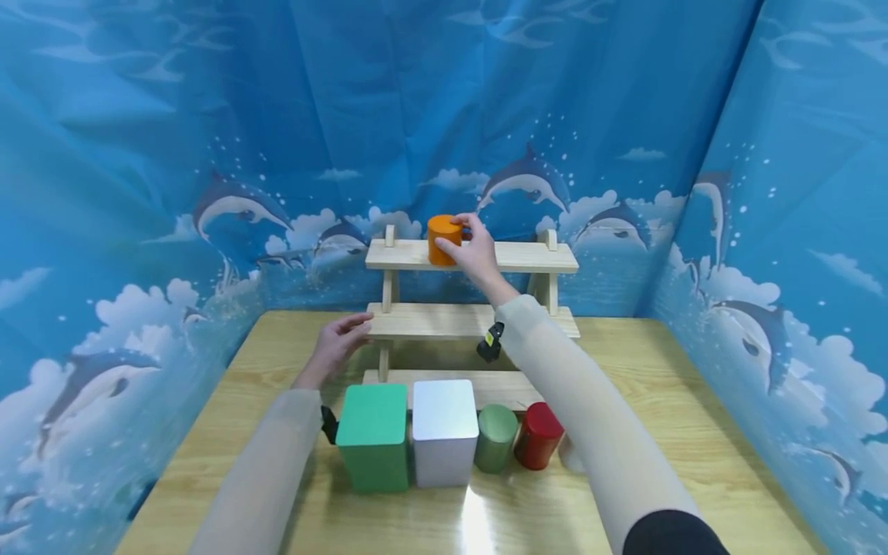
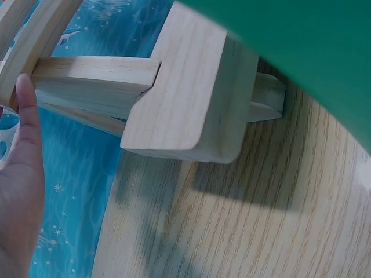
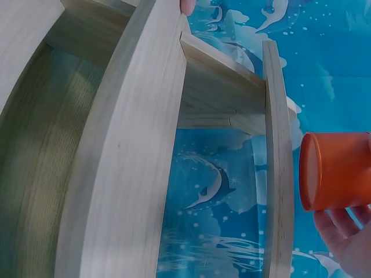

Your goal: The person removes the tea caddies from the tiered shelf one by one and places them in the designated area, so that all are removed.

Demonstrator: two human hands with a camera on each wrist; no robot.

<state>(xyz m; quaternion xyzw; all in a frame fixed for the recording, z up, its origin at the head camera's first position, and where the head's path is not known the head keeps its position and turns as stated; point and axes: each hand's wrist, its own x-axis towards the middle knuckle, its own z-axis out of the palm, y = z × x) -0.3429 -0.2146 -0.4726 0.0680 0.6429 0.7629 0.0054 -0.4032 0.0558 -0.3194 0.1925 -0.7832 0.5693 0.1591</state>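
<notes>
My right hand [image 1: 480,253] grips an orange mug [image 1: 442,240] at the top board of a three-tier wooden shelf [image 1: 527,257]. In the right wrist view a narrow gap shows between the base of the mug [image 3: 333,171] and that board, and my fingers [image 3: 336,231] curl at its side. My left hand [image 1: 338,343] holds the left end of the middle board. In the left wrist view my thumb [image 2: 28,110] lies against the board's end, with the other fingers mostly hidden behind the board.
Before the shelf stand a green box [image 1: 375,439], a white box [image 1: 445,435], a green cylinder [image 1: 496,439] and a red cylinder [image 1: 538,437]. A white object [image 1: 570,456] is partly hidden by my right sleeve. Blue dolphin-printed cloth [image 1: 430,116] surrounds the wooden table [image 1: 236,401].
</notes>
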